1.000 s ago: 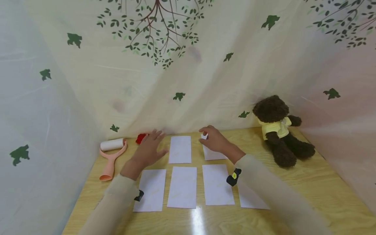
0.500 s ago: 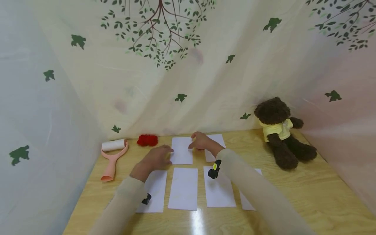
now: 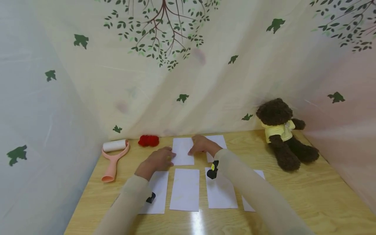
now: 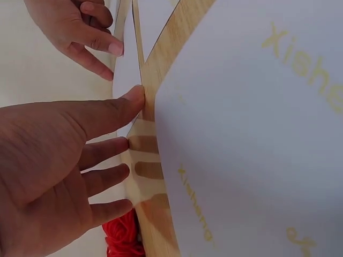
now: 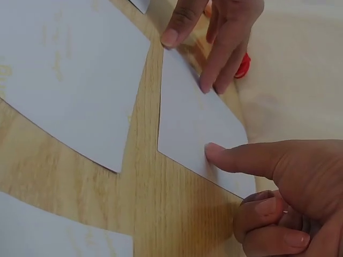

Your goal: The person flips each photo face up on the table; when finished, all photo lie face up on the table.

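Note:
A white sheet of paper (image 3: pixel 182 153) lies in the back row on the table, between my two hands. At its left edge, my left hand (image 3: pixel 160 159) touches it with spread, fairly straight fingers; the thumb (image 4: pixel 134 96) is at the near corner in the left wrist view. My right hand (image 3: pixel 202 144) is at the opposite edge. Its thumb (image 5: pixel 217 152) lies on the sheet in the right wrist view, while some other fingers (image 5: pixel 273 241) are curled in beside the edge. A second back-row sheet (image 3: pixel 216 140) is partly behind the right hand.
Several white sheets form a front row, including one in the middle (image 3: pixel 184 190); forearms cover parts of others. A pink-handled lint roller (image 3: pixel 111 164) and a red flower-like item (image 3: pixel 148 140) lie back left. A brown teddy bear (image 3: pixel 276 112) sits at right against the curtain (image 3: pixel 205 107).
My right hand has moved left from the second back-row sheet to the first one's right edge. My left hand has come down from near the red item to its left edge.

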Demonstrator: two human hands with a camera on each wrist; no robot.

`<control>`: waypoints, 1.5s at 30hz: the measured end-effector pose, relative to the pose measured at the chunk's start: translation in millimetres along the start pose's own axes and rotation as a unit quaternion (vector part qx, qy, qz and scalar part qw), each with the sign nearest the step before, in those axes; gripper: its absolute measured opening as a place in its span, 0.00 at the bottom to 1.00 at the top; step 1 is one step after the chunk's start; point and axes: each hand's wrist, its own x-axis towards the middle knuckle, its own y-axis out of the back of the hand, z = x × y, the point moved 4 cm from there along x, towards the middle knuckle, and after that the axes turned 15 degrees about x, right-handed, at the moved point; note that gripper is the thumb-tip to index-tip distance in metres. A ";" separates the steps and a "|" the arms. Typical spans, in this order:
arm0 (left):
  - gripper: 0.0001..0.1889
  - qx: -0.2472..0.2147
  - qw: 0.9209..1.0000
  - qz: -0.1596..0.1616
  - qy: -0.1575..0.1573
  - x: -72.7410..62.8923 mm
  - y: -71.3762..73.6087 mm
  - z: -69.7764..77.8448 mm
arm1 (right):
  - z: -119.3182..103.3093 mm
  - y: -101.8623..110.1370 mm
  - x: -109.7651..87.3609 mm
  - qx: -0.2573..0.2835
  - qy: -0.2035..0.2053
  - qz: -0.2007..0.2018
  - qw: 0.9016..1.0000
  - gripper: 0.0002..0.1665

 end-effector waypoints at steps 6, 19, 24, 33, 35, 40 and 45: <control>0.25 0.030 0.999 -0.014 -0.015 1.3 3.8 5.9 | 0.9 1.5 7.1 0.029 -0.016 0.005 0.999 0.40; 0.21 -0.080 0.996 -0.027 0.037 10.4 7.4 10.5 | -5.7 12.0 3.2 0.267 0.029 0.104 0.958 0.22; 0.24 -0.037 0.998 -0.002 0.057 21.5 18.1 25.3 | -12.5 19.6 -3.5 0.363 0.036 0.105 0.925 0.13; 0.26 -0.080 0.993 0.069 0.060 25.4 35.0 46.3 | -29.9 23.2 -12.0 0.417 0.061 0.133 0.897 0.07; 0.21 -0.080 0.991 0.090 0.058 24.7 40.1 47.4 | -34.9 23.4 -14.3 0.431 0.068 0.134 0.890 0.08; 0.20 -0.104 0.985 0.116 0.069 19.9 50.3 45.0 | -39.5 22.8 -12.6 0.451 0.084 0.114 0.881 0.08; 0.21 -0.164 0.972 0.141 0.096 15.2 54.3 34.9 | -34.0 19.4 -6.2 0.421 0.083 0.101 0.898 0.11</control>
